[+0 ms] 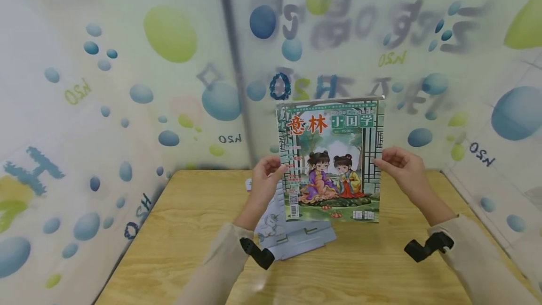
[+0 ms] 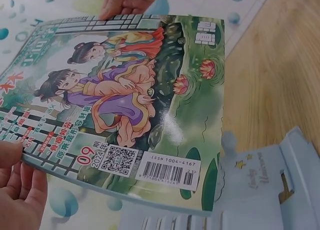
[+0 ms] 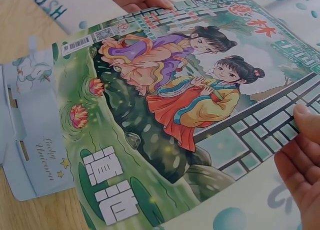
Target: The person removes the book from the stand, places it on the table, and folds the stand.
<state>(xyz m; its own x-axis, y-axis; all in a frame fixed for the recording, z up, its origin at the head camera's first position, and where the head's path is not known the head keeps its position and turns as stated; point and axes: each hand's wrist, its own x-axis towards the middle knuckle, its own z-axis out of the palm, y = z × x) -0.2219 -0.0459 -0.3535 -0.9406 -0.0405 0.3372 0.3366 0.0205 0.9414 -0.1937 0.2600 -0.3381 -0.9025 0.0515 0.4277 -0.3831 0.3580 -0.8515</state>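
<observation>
A magazine point(image 1: 332, 164) with a green illustrated cover of two children in robes is held upright above the table, cover toward me. My left hand point(image 1: 268, 178) pinches its left edge between thumb and curled fingers. On the opposite edge, my right hand point(image 1: 402, 168) grips it the same way, thumb on the cover. Behind and below the magazine lies a pale blue bookstand point(image 1: 302, 244) with a unicorn drawing and slots. The magazine hides part of it. In the right wrist view the stand point(image 3: 37, 120) shows "Lucky Unicorn" lettering.
The wooden table point(image 1: 190, 229) extends to both sides of the bookstand. Walls point(image 1: 169, 84) covered with blue and green dots and lettering enclose its back and sides. A small black camera point(image 1: 257, 253) sits on the left wrist, another point(image 1: 428, 246) on the right.
</observation>
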